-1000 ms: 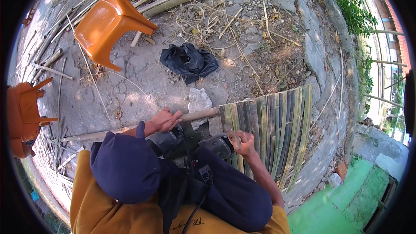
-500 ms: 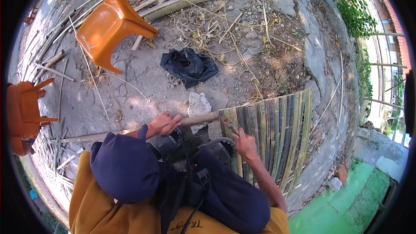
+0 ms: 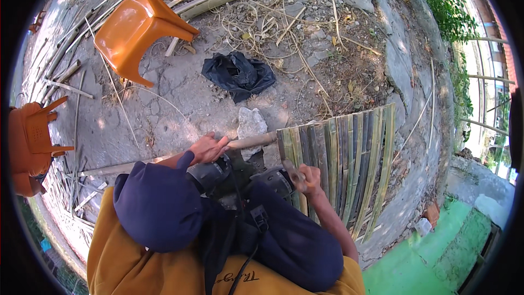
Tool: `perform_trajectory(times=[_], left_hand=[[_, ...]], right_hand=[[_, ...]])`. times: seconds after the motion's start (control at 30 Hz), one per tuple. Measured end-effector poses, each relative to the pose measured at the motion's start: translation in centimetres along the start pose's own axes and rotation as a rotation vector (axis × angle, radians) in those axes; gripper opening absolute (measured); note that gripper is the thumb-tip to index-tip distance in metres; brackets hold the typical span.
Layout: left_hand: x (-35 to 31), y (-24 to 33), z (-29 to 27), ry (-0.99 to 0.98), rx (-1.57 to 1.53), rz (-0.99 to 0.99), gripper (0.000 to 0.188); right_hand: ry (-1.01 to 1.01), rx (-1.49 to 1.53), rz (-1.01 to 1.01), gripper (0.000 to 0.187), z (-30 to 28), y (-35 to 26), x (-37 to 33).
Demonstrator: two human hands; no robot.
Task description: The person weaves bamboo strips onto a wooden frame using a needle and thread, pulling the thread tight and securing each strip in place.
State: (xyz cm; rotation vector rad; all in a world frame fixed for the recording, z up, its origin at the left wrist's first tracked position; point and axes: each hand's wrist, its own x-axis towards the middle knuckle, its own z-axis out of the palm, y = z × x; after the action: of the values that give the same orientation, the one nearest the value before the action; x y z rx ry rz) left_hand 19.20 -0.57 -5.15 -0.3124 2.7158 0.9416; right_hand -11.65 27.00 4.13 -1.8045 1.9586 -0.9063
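Observation:
My left hand [image 3: 208, 148] is closed around a long bamboo pole [image 3: 254, 140], which runs from the left to the slatted panel. In my right hand [image 3: 310, 179] is a hammer [image 3: 292, 170], its head just above the panel's left slats. The panel is made of green and brown bamboo slats [image 3: 346, 156] side by side, with the pole meeting its far left corner. A pale stone block [image 3: 251, 122] lies by the pole. My knees, in dark trousers, are bent close behind both hands.
An orange plastic chair [image 3: 126, 28] stands at the far left, with more orange chairs [image 3: 38, 136] at the left edge. A black plastic bag [image 3: 238, 75] lies ahead on the ground. Bamboo strips and shavings [image 3: 273, 27] are scattered beyond it. At the right is a green-painted surface [image 3: 426, 257].
My right hand and the hammer have moved slightly down, toward me, and the hammer has turned. My left hand stays at about the same place on the pole.

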Motion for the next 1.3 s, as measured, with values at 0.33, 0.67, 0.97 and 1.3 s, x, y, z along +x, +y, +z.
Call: perform_trajectory(times=[0.33,0.67,0.97,1.3], left_hand=[[-0.8,-0.6,-0.2,0.078,0.023,0.02,0.024],[0.3,-0.3,0.4,0.073,0.017,0.05,0.019],[0.5,-1.0,0.5,0.1,-0.044,0.114,0.016],[0.6,-0.6,0.7,0.057,-0.121,-0.001,0.024]], right_hand=[[0.088,0.251,-0.03,0.027,-0.6,-2.4,1.8],[0.117,0.679,1.134,0.035,-1.3,-0.3,-3.2],[0.627,0.789,0.987,0.032,-22.0,-7.2,13.4],[1.261,1.07,0.637,0.036,-13.2,-15.0,18.0]])
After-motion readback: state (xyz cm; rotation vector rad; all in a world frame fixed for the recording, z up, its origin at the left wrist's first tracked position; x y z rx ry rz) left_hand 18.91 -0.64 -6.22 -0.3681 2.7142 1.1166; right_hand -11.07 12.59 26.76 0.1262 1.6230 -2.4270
